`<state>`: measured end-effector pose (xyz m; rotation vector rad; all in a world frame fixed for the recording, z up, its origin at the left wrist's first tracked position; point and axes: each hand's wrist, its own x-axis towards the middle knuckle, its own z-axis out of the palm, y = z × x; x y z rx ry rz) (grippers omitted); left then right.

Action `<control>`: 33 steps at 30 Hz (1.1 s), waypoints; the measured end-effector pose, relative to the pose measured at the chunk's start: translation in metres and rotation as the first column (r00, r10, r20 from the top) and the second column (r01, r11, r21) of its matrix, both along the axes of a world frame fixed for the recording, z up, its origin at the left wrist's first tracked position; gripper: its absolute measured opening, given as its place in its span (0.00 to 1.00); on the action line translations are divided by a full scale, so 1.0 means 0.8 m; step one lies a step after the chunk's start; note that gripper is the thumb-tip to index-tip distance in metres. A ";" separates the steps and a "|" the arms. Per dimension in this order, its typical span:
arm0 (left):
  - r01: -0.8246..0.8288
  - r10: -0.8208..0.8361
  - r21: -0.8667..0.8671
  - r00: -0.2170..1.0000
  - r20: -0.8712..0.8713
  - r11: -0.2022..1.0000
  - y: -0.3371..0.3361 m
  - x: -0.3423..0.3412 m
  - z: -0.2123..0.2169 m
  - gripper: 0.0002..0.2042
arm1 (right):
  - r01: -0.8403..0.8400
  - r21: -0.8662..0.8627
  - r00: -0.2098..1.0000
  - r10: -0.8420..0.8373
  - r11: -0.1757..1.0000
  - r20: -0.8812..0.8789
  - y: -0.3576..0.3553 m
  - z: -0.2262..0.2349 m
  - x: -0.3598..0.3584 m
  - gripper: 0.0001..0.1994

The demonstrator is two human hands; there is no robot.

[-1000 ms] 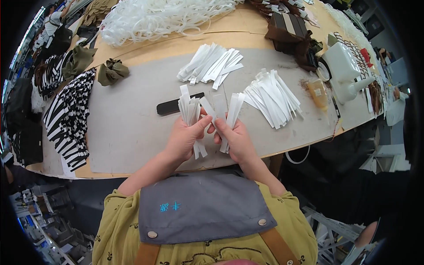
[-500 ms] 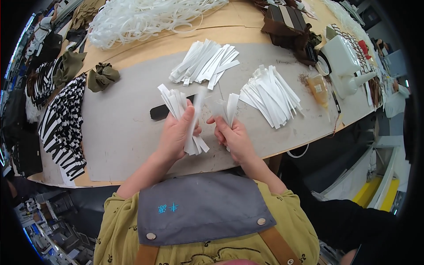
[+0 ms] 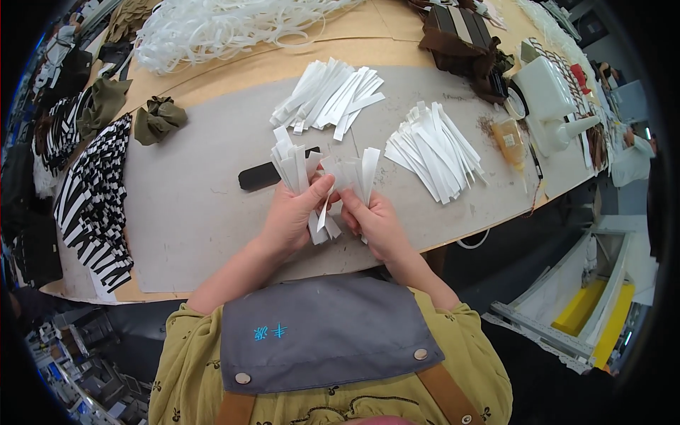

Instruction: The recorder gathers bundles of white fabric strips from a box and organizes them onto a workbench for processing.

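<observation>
My left hand [image 3: 294, 216] is closed round a bundle of short white strips [image 3: 289, 157], whose ends stick out above and below the fist. My right hand [image 3: 374, 221] pinches a smaller bunch of white strips [image 3: 367, 173]. Both hands are close together over the near part of the table, thumbs facing each other. Between them, the fingertips and some strips overlap, so I cannot tell which hand grips each one. A black flat object [image 3: 257, 177] lies partly behind the left-hand bundle. Beyond my hands rest two piles of white strips, one farther off [image 3: 329, 95] and one to the right [image 3: 435, 152].
Black-and-white strips [image 3: 95, 202] lie at the left beside a crumpled olive cloth [image 3: 160, 120]. A heap of translucent white tape [image 3: 219, 32] covers the far edge. At the right are a white machine [image 3: 545, 103], a glue-coloured bag [image 3: 508, 142] and a brown-wrapped block [image 3: 464, 46].
My two hands have come closer together, the left shifting right. The strip blurred beside my left thumb has moved, and strips now overlap between the hands.
</observation>
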<state>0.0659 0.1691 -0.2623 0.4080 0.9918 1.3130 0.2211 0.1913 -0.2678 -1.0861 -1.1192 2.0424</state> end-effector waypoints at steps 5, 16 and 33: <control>-0.029 0.031 -0.017 0.996 0.089 0.999 -0.003 0.002 -0.007 0.07 | -0.004 -0.006 0.999 0.004 1.000 0.035 -0.001 0.001 -0.001 0.16; 0.154 -0.163 0.054 0.928 0.335 0.987 -0.009 -0.001 -0.012 0.07 | 0.078 -0.220 0.953 -0.138 0.972 -0.270 -0.010 -0.003 -0.009 0.16; 0.122 -0.127 0.036 0.963 0.239 0.992 -0.001 -0.006 -0.039 0.06 | 0.102 -0.232 0.980 -0.138 0.967 -0.141 -0.014 0.002 -0.007 0.11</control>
